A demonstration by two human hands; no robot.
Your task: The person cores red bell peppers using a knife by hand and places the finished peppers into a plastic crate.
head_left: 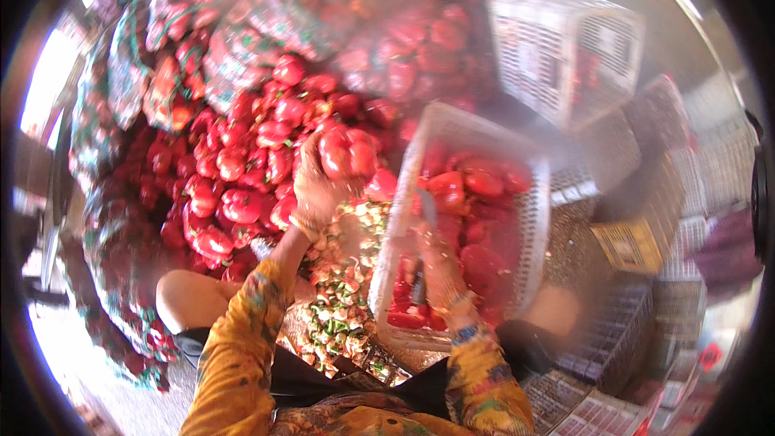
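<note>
My left hand point(315, 194) is closed around a red bell pepper point(349, 153), held up over the edge of a large heap of red bell peppers point(240, 207). My right hand point(440, 270) is over a white slatted crate point(539, 214). Its fingers wrap a knife point(428, 208) with a curved grey blade and a dark handle end below the hand. Red peppers point(484, 182) lie inside this crate, around and under the hand. Between my legs, left of the crate, spreads a pile of cut green and pale pepper cores point(339, 311).
Full mesh sacks point(121, 234) of peppers line the left side and the back. Another white crate point(529, 56) stands at the far right. A cardboard box point(634, 242) and dark crates point(609, 331) stand to the right. Haze blurs the upper right.
</note>
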